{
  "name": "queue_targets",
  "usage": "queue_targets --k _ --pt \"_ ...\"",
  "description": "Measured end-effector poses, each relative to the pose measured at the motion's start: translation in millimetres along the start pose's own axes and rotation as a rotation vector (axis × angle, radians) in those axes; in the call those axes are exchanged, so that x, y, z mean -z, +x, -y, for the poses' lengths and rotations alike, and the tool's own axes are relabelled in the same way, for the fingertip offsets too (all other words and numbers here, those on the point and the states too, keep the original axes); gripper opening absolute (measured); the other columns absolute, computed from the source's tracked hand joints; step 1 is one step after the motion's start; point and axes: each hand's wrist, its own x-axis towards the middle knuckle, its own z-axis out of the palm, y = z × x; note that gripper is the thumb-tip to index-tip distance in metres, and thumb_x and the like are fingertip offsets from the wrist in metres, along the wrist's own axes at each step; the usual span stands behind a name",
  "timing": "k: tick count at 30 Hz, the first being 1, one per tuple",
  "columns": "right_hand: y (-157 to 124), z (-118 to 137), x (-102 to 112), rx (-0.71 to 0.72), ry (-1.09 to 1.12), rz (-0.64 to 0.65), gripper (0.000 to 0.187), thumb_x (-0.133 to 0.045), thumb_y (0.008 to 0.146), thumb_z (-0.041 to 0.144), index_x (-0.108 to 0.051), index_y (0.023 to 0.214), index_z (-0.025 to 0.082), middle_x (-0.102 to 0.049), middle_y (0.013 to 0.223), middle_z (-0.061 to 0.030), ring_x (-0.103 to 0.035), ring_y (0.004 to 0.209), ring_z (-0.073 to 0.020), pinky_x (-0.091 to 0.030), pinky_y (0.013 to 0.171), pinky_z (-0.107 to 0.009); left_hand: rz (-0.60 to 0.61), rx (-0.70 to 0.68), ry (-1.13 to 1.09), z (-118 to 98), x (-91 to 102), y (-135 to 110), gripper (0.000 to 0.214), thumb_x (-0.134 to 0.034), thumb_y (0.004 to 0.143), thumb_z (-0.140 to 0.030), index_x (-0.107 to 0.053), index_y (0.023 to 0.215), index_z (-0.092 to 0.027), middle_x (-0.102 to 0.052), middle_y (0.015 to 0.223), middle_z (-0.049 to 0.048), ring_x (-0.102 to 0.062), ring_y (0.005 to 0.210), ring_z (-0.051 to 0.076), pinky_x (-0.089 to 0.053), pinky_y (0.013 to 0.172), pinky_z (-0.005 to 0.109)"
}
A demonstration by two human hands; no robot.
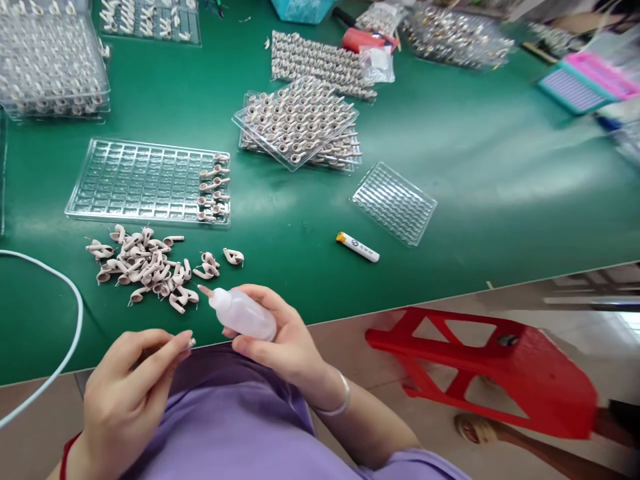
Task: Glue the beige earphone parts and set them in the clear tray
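Observation:
My right hand point(293, 347) is wrapped round a small translucent squeeze bottle point(247, 315), which lies tilted with its narrow tip pointing left. Between the fingertips of my left hand point(127, 387) is a small whitish piece point(192, 343), mostly hidden, so its kind is unclear. Just beyond both hands, a loose pile of beige earbud shells point(150, 263) lies on the green table point(280, 220). A single earbud shell point(233, 257) lies to the right of the pile. Behind it, a clear compartment tray point(130, 183) has several shells in its right-hand columns.
Stacked filled trays point(300, 123) stand behind, and another stack point(50, 63) is at far left. A small clear tray point(395, 203) and a white-and-yellow lighter point(357, 247) lie to the right. A pale cable point(75, 313) curves at left. A red stool point(540, 380) stands beyond the table edge.

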Motion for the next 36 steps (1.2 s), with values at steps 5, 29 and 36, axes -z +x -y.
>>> queue_targets --k 5,29,36 --pt "4.6 -9.4 -21.2 -0.195 0.421 0.053 0.064 -0.094 0.049 0.032 -0.052 0.096 0.024 -0.065 0.072 0.0052 -0.059 0.061 -0.0095 -0.05 0.059 -0.022 0.04 -0.034 -0.167 -21.3 3.4 8.8 0.038 -0.059 0.086 -0.005 -0.066 0.116 -0.027 -0.068 0.093 0.0019 -0.065 0.081 0.013 -0.054 0.069 0.022" --pt "-3.4 -24.4 -31.7 -0.315 0.637 0.259 0.066 -0.095 0.046 0.038 -0.047 0.089 0.023 -0.057 0.077 0.0066 -0.05 0.06 -0.0063 -0.039 0.052 -0.017 0.082 -0.046 -0.27 -37.6 3.9 14.4 0.034 -0.049 0.088 -0.003 -0.066 0.109 -0.024 -0.066 0.086 0.0006 -0.065 0.075 0.009 -0.055 0.064 0.015" --pt "-4.3 -26.0 -27.6 -0.303 0.627 0.308 0.066 -0.095 0.045 0.033 -0.049 0.092 0.023 -0.059 0.078 0.0064 -0.053 0.06 -0.0066 -0.041 0.054 -0.018 0.111 -0.074 -0.274 -38.0 3.9 15.2 0.034 -0.048 0.089 -0.003 -0.065 0.111 -0.023 -0.064 0.087 0.0007 -0.064 0.075 0.009 -0.054 0.065 0.014"
